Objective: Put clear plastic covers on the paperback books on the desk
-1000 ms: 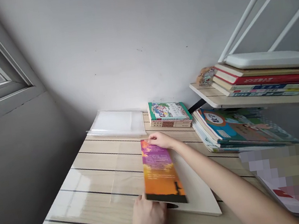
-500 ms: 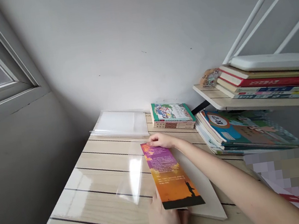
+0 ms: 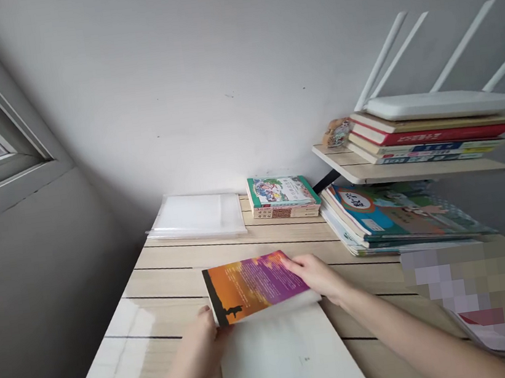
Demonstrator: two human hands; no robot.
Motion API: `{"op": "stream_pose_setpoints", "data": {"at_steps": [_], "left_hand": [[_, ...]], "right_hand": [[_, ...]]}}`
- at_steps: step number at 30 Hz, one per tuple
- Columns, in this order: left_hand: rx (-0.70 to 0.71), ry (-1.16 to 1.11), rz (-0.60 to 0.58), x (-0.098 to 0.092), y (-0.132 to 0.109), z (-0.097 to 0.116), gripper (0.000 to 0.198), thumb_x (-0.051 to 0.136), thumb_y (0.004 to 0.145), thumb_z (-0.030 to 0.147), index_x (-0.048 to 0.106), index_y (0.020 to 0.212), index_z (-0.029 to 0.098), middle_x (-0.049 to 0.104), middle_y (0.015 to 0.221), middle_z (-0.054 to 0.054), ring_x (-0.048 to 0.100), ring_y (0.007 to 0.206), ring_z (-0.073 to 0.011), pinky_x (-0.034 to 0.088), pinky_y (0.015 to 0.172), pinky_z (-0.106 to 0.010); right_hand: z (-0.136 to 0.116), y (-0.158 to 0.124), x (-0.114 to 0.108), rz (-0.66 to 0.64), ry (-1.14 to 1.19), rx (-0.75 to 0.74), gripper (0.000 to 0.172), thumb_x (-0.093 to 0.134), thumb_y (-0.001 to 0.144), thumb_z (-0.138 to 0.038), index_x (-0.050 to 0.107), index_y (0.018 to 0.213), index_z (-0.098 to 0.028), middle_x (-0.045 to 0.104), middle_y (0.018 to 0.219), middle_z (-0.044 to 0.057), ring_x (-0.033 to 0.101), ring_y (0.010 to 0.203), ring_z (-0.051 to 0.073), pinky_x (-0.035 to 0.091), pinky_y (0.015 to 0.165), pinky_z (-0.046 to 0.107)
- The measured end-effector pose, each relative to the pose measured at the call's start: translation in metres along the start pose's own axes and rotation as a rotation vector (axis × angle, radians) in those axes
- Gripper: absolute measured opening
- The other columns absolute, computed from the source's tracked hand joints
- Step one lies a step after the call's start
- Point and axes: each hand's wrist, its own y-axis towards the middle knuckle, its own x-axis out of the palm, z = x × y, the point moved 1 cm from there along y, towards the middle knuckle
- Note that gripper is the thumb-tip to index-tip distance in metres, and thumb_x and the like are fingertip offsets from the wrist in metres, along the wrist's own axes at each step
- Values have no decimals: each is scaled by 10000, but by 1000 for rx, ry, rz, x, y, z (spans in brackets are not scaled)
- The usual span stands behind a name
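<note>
Orange-and-purple book [image 3: 254,288] swings sideways, 2 hands on it!

And round it comes! 0.5 seconds ago the book ran lengthways, dark end nearest the person; now it lies crosswise, dark end out to the left, purple end to the right. Left hand [image 3: 206,334] has travelled with the dark end and pinches its near corner, fingers partly hidden. Right hand [image 3: 315,277] grips the purple end, thumb over the cover. With both ends held, it looks well under control.

Look below: a white flat item [image 3: 284,355], far more of it bared now, reaching under the book's near side. Touching or just beneath? Can't tell. That's the nearest obstacle.

Elsewhere on the bench [image 3: 165,300], plastic-covered white sheets [image 3: 191,214] lie at the far left, green-edged books [image 3: 283,192] beside them, a textbook pile [image 3: 399,213] to the right. Above that pile juts a shelf [image 3: 421,168], bearing stacked books [image 3: 432,137] and a white router [image 3: 446,103], all well apart from the action.
</note>
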Motion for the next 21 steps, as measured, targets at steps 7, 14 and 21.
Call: {"op": "stream_pose_setpoints", "data": {"at_steps": [7,14,21], "left_hand": [[-56,-165,-12,5,5,-10,234,487,733,206,682,860,186,679,862,-65,613,762,-216,467,659,-287],[-228,-269,211,-27,21,-28,243,513,742,350,607,912,204,656,931,-62,629,814,-195,486,750,-329],[-409,-568,250,-7,58,-16,454,716,660,335,441,990,189,631,976,-90,640,734,-173,491,609,-287]], "right_hand": [[4,-30,-7,217,30,-56,538,463,763,-707,608,703,-193,590,658,35,547,643,203,418,593,297],[4,-54,-10,316,184,-65,461,561,759,-646,653,855,-204,639,853,82,596,765,239,489,722,358],[-6,-76,-7,179,520,-134,384,621,790,-518,643,1026,-215,697,1015,88,630,885,249,511,749,331]]}}
